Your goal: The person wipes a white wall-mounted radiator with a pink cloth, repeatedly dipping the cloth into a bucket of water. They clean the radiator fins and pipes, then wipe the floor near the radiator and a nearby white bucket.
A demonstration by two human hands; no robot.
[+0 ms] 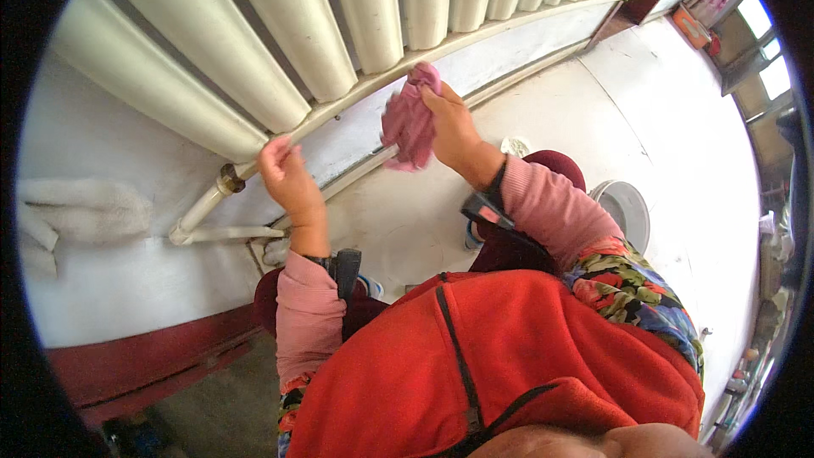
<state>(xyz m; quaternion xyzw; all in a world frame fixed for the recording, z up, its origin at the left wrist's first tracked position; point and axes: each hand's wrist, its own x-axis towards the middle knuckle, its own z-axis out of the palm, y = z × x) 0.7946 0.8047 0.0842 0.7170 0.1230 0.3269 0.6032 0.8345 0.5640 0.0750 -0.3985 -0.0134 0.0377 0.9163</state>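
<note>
A pink cloth (410, 124) hangs from my right hand (453, 124), gripped near its top in front of the lower rail of a cream-coloured radiator (375, 13). My left hand (285, 175) is at the radiator's lower left end, just above the pipe joint (230, 179), with its fingers bent; whether they touch the radiator or pinch something small I cannot tell. A cream pipe (202, 208) runs down from that joint and turns at an elbow.
On the floor to my right stands a pale bucket (626, 210). A small whitish round item (516, 146) lies beyond my right knee. White fabric (95, 210) is at the far left. An orange box (692, 27) stands at the far right.
</note>
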